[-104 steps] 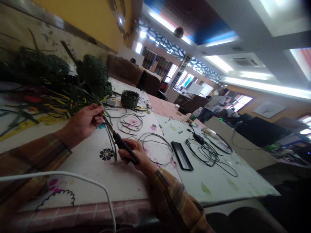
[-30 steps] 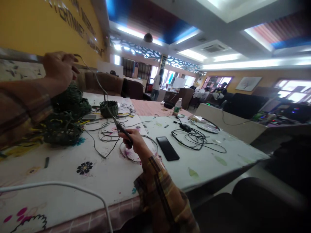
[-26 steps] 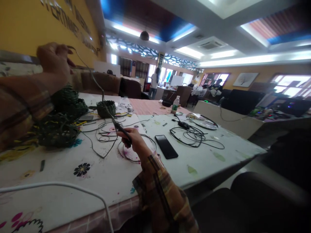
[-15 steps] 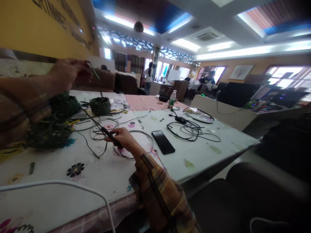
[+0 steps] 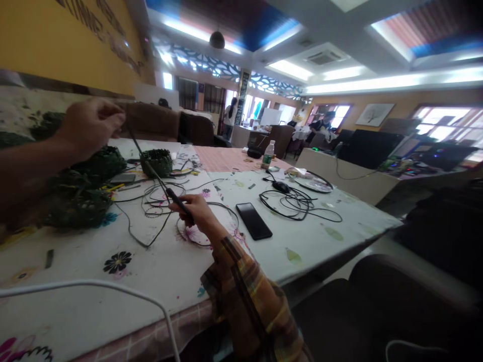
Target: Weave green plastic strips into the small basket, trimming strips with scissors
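Observation:
My left hand (image 5: 88,123), raised over the left side of the table, has its fingertips pinched on one end of a thin dark strip (image 5: 136,145). The strip slants down toward my right hand (image 5: 198,211), which is closed around a slim tool with a black handle (image 5: 179,203); its exact kind I cannot make out. A small dark green woven basket (image 5: 156,163) sits behind the strip. Larger dark green woven pieces (image 5: 81,203) are beneath my left forearm. Loose dark cords (image 5: 141,244) lie in loops under the tool.
A black phone (image 5: 253,221) lies right of my right hand. Beyond it are a coiled black cable (image 5: 283,211), a mouse (image 5: 281,186), a plastic bottle (image 5: 267,155) and a plate (image 5: 315,184). A white cable (image 5: 109,285) crosses the near left. People stand in the background.
My left hand has shifted left and slightly down, and the strip now runs straighter toward the tool. My right hand with the tool has moved only slightly to the right.

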